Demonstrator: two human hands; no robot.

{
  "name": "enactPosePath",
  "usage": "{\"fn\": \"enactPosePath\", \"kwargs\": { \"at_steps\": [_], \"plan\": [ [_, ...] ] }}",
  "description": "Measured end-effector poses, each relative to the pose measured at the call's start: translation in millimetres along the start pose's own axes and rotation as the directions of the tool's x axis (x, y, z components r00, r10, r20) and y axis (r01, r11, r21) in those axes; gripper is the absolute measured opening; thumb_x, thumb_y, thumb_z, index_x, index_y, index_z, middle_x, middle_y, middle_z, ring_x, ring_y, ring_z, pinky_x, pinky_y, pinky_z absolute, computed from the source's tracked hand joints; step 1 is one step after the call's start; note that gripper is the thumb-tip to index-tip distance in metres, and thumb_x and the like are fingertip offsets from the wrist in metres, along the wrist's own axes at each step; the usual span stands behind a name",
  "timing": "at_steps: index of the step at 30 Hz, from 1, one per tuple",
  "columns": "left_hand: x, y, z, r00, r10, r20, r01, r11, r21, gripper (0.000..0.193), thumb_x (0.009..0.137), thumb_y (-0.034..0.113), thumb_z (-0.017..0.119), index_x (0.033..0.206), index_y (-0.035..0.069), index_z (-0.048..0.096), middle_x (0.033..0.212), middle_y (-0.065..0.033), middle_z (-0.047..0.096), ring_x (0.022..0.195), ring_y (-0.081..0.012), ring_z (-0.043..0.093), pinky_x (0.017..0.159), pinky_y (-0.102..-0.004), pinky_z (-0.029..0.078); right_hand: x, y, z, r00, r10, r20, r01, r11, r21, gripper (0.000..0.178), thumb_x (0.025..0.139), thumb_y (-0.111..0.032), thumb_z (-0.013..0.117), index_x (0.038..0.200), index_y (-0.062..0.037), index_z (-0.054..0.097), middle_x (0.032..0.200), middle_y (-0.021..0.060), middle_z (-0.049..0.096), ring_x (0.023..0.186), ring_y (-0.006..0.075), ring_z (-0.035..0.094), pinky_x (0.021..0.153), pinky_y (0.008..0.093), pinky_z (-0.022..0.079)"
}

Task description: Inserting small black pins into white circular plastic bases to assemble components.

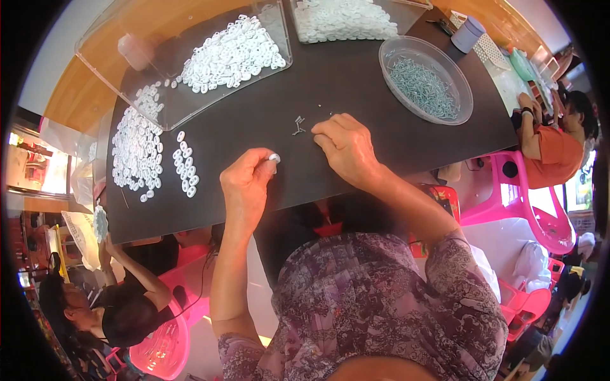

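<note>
Between the thumb and forefinger of my left hand [244,184] is a small white oval plastic piece [274,157]. To its right, over the dark table, my right hand [348,147] has its fingertips pinched together; whatever they hold, if anything, is too small to make out. Just left of those fingertips lies a little cluster of grey screws [298,126]. A short row of white oval pieces with holes [185,164] lies left of my left hand, beside a larger loose heap [136,152] of the same kind.
A clear bin [184,120] at the far left holds many white pieces [232,54]; another clear container [346,22] stands behind. A round clear tub [467,105] of screws sits far right, near a grey-lidded container [468,35]. Two people [553,140] [121,311] sit at either side.
</note>
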State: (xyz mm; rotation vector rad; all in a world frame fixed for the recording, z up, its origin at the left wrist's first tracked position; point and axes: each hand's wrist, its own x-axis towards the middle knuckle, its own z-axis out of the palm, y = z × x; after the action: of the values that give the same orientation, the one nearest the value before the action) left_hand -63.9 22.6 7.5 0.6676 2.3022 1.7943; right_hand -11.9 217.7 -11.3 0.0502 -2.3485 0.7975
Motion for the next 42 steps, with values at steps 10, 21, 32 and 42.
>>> {"fn": "enactPosePath", "kwargs": {
  "at_steps": [10,21,32,42],
  "plan": [
    [5,-1,-1,0.978,-0.200,0.053,0.207,0.954,-0.216,0.007,0.082,0.003,0.061,0.087,0.000,0.063,0.070,0.0001,0.059,0.059,-0.0051,0.052,0.050,-0.0174,0.038,15,8,13,0.985,-0.125,0.122,0.143,0.977,-0.158,0.007,0.070,-0.003,0.064,0.075,-0.0039,0.059,0.071,0.0101,0.053,0.071,0.0285,0.053,0.060,0.0383,0.044],
    [6,3,-5,0.978,-0.177,0.110,0.207,0.893,-0.401,0.010,0.082,0.005,0.063,0.091,0.001,0.065,0.070,-0.0001,0.059,0.057,-0.0050,0.052,0.048,-0.0167,0.035,28,7,10,0.941,-0.241,0.237,0.303,0.911,-0.279,0.009,0.063,0.000,0.061,0.069,-0.0018,0.055,0.070,0.0117,0.053,0.069,0.0273,0.054,0.060,0.0365,0.046],
    [-8,-5,-19,0.963,-0.212,0.168,0.271,0.753,-0.600,0.009,0.082,0.001,0.061,0.090,0.000,0.063,0.071,-0.0051,0.061,0.055,-0.0055,0.051,0.045,-0.0164,0.034,25,9,10,0.918,-0.349,0.189,0.392,0.872,-0.292,0.005,0.073,-0.004,0.059,0.071,-0.0051,0.055,0.070,0.0104,0.052,0.070,0.0299,0.052,0.059,0.0394,0.044],
    [-77,-20,-62,0.970,-0.224,0.094,0.224,0.673,-0.705,0.016,0.083,0.010,0.066,0.089,-0.004,0.062,0.075,-0.0055,0.061,0.061,-0.0070,0.056,0.049,-0.0172,0.040,75,-105,71,0.812,-0.540,0.221,0.501,0.839,0.212,0.002,0.074,-0.005,0.061,0.075,-0.0051,0.060,0.073,0.0101,0.056,0.070,0.0299,0.055,0.061,0.0392,0.045]
  ]
}}
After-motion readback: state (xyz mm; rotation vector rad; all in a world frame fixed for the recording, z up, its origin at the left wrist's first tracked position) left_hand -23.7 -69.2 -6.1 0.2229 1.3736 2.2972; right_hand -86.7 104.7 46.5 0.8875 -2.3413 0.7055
